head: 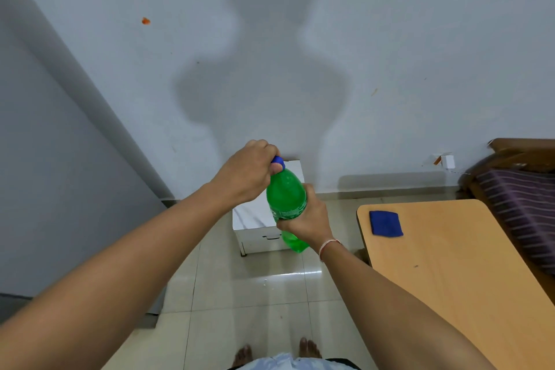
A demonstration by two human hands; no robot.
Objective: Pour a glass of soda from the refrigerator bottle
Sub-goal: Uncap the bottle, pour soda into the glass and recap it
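Both our arms reach forward at about chest height, standing over the tiled floor (249, 288). Our left hand (244, 173) comes in from the left, wrist bent, fingers curled tight over the blue cap (277, 161) of the green bottle (286, 198); thumb and fingertips pinch the cap, only a sliver of blue shows. Our right hand (307, 216) wraps the bottle's middle at the label, fingers curled round the far side, thumb up along the near side. A thin thread band (326, 246) sits on the right wrist.

The bottle is held in the air between both hands, tilted slightly, cap end away from us, base toward us under the right palm. It's translucent green plastic; we can't tell the liquid level. Cap is on.

Behind the bottle, a small white cabinet (258, 219) stands against the wall (390, 39). To the right, a wooden table (450, 264) with a folded blue cloth (386, 224) lying near its far left corner. Our bare feet (309, 348) show at the bottom edge.
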